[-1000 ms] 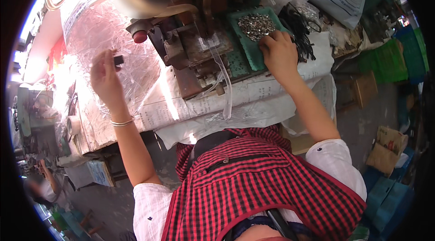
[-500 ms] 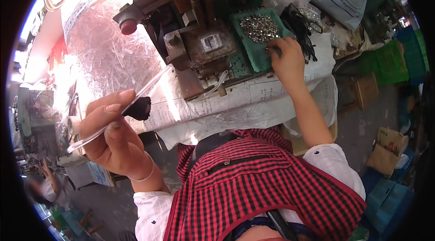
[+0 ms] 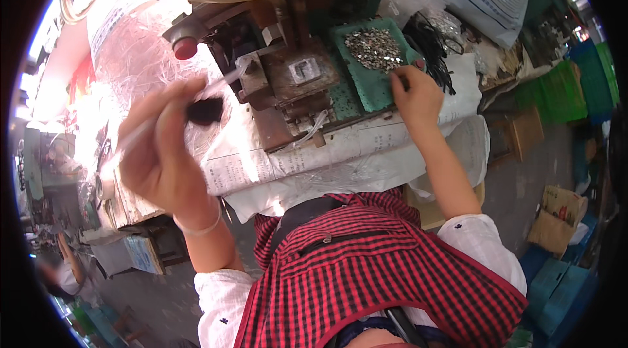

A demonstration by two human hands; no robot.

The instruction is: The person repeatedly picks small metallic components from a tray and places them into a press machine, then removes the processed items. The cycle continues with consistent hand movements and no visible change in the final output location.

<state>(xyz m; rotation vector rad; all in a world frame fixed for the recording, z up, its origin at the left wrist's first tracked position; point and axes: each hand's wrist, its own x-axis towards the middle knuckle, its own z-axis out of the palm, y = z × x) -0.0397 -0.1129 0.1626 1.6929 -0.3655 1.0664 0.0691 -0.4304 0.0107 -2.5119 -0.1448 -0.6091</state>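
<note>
- the clear plastic strip (image 3: 227, 78) is thin, narrow and see-through, pale with light along it and smeared by blur; it slants across the left hand (image 3: 162, 145), its upper end near the machine's block.
- the left hand's thumb and fingers are closed on the strip, above the table's left part.
- a black piece (image 3: 205, 111), dark and soft-edged, sits at those fingertips; how it is held i cannot tell.
- the right hand (image 3: 418, 96) is at the right side of the green tray (image 3: 371, 94), thumb and forefinger curled close together; whether they grasp a piece i cannot tell.
- small metal pieces (image 3: 373, 47), silvery and brownish, lie heaped in the tray's upper part.
- left of the tray is the machine's worn metal block (image 3: 281, 73), with a red button (image 3: 185, 48) farther left.
- black cords (image 3: 443, 74) lie right of the tray.
</note>
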